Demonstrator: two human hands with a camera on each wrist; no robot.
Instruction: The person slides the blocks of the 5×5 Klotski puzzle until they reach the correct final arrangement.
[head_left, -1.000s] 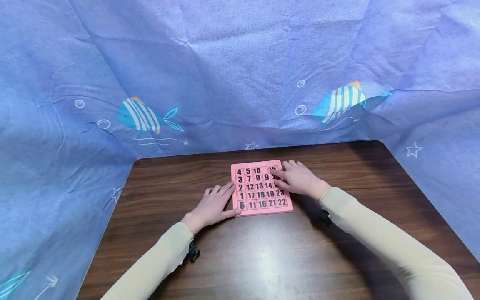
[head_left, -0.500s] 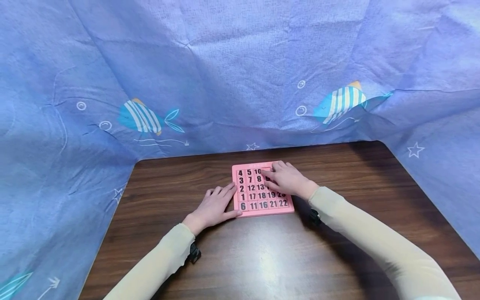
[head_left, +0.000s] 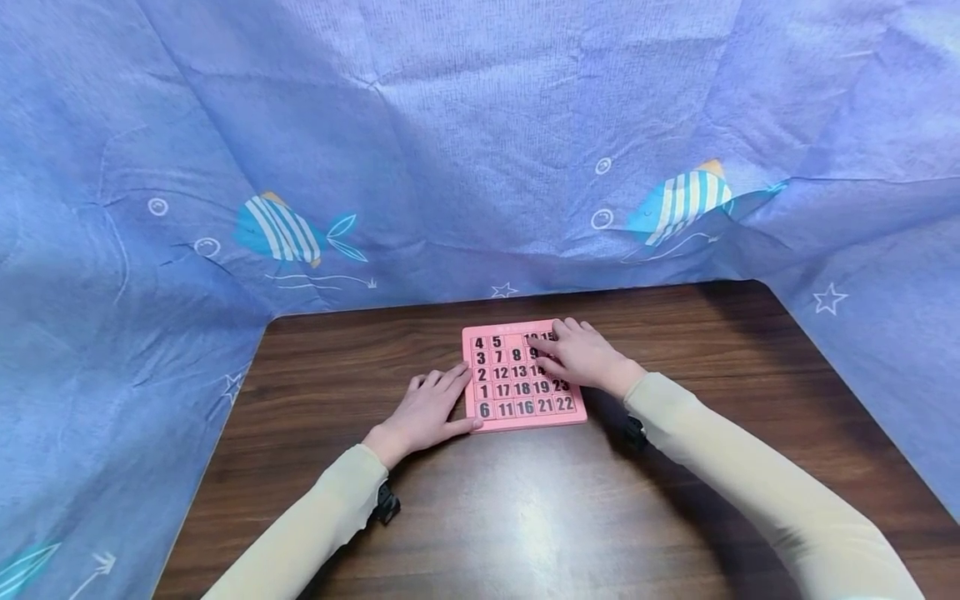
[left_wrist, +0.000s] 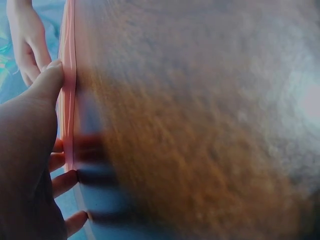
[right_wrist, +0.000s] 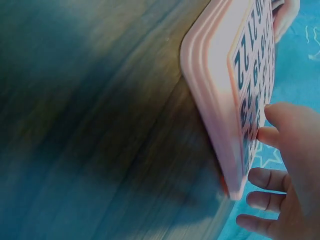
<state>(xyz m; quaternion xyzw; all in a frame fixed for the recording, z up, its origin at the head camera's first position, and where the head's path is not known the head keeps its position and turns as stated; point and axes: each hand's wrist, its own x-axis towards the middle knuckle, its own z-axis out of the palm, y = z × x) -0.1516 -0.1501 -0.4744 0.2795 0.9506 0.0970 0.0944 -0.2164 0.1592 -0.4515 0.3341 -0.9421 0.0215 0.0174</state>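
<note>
A pink sliding number puzzle lies flat on the table, its black-numbered tiles facing up. Along its left side rests my left hand, thumb at the near left corner and fingertips against the left edge. In the left wrist view, the left thumb touches the puzzle's pink side. My right hand reaches over the upper right part, index fingertip at tile 10 and thumb lower over the tiles. A gap shows between tile 5 and tile 10. The right hand hides several tiles on that side.
The dark wooden table extends around the puzzle. A blue fish-patterned cloth hangs behind its far edge and at both sides. Each wrist wears a small black camera, such as the left camera.
Tile 10 has slid one place right, so the gap has moved from its right to its left. My right hand went left, then slightly back right. The left hand stays put.
</note>
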